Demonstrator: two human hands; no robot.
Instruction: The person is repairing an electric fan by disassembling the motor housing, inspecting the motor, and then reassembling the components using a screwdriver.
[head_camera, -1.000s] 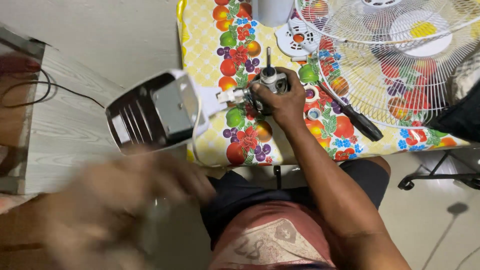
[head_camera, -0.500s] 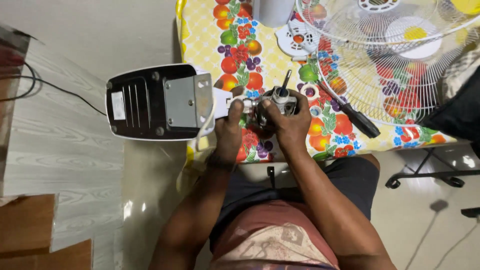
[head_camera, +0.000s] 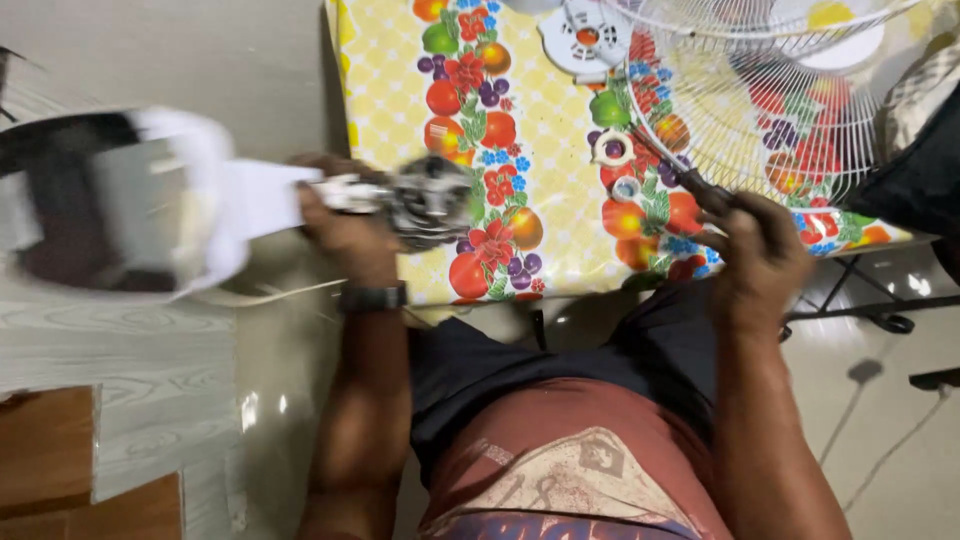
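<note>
At the near edge of the fruit-patterned tablecloth (head_camera: 560, 130), the fan motor (head_camera: 430, 200) sits gripped in the left hand (head_camera: 345, 225), its white neck and base (head_camera: 120, 200) hanging out over the floor. Half a second ago both hands clasped the motor; now the right hand (head_camera: 755, 255) has let go and closes around a dark-handled tool (head_camera: 700, 190) lying just beside the wire fan guard (head_camera: 780, 80). Two small rings (head_camera: 615, 150) and a white round cover (head_camera: 585, 35) lie between, well clear of either hand.

A white wire fan guard (head_camera: 790, 90) lies on the fruit-patterned tablecloth (head_camera: 540, 140), a round white cap (head_camera: 585, 38) and 2 small rings (head_camera: 613, 148) beside it.
</note>
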